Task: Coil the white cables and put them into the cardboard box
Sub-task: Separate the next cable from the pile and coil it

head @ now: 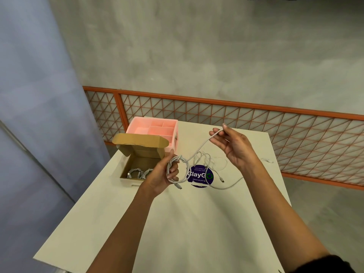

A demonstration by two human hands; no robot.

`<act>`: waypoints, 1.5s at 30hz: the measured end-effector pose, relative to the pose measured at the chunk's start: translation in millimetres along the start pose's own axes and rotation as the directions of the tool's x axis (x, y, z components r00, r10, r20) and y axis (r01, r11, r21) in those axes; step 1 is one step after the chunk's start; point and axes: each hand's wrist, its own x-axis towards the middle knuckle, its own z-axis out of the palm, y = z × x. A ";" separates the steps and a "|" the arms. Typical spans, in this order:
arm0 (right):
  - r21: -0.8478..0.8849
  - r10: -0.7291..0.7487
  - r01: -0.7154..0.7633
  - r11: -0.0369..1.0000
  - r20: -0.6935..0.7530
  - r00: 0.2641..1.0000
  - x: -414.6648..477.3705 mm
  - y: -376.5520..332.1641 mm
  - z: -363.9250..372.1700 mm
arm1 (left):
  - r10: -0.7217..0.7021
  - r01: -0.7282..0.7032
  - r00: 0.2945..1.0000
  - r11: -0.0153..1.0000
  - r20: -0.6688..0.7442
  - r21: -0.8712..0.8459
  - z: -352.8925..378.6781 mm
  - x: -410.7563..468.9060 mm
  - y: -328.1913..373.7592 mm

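White cable (pixel 178 170) half-coiled in left hand (pixel 163 172) (tail in right hand (pixel 232 146))

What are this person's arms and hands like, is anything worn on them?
The left hand and right hand are bare: no gloves, rings or watch visible. The forearms are bare too. A dark sleeve shows on the right upper arm.

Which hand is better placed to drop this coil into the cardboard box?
Left. The left hand grips the coil beside the cardboard box; the right hand only pinches its loose end, farther away.
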 end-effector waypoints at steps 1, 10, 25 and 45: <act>0.011 0.012 -0.012 1.000 -0.012 1.000 0.9 1.6 -2.2 | -0.006 0.005 1.000 0.999 0.014 0.048 0.6 -1.4 1.7; -0.143 0.245 -0.263 0.954 -0.127 0.961 8.2 8.5 -25.1 | 0.041 -0.037 0.999 0.956 -0.010 0.291 0.9 1.1 -0.9; -0.796 0.038 -0.047 0.603 -0.031 0.999 1.7 49.3 -40.4 | 0.415 -0.209 0.906 0.609 -0.083 0.766 14.4 8.3 -2.0; -0.579 0.323 -0.236 0.781 0.051 0.945 -2.2 65.5 -4.0 | 0.400 -0.247 0.915 0.640 -0.042 0.728 24.6 16.6 -10.8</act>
